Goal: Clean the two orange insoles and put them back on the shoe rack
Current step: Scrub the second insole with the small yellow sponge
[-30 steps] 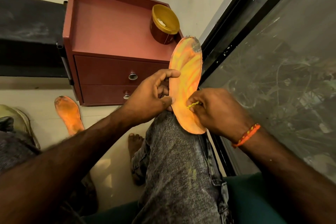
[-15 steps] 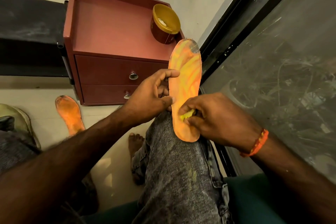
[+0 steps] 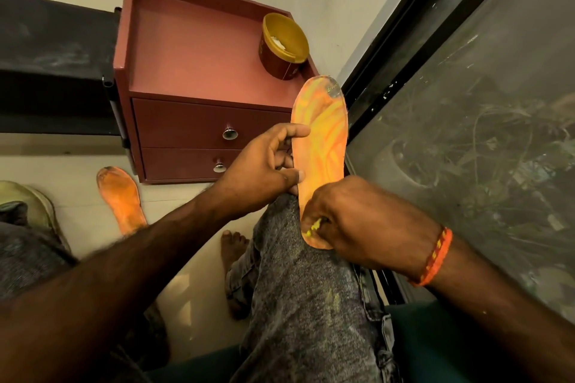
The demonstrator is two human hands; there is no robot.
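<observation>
Left hand (image 3: 264,165) grips the first insole (image 3: 320,146), right hand (image 3: 351,221) pinches a yellow scrubber (image 3: 314,225) — second insole (image 3: 121,199) lies dirty on the floor, racking undone.

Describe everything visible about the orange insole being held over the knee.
The held insole is a thin, flat, foam-like piece, orange with yellow swirled streaks and a grey, dirty patch at its far rounded end. It stands roughly upright, its near end resting on the grey-jeaned knee. The left hand pinches its left edge; the right hand presses a small yellow thing, partly hidden, against its near end.
</observation>
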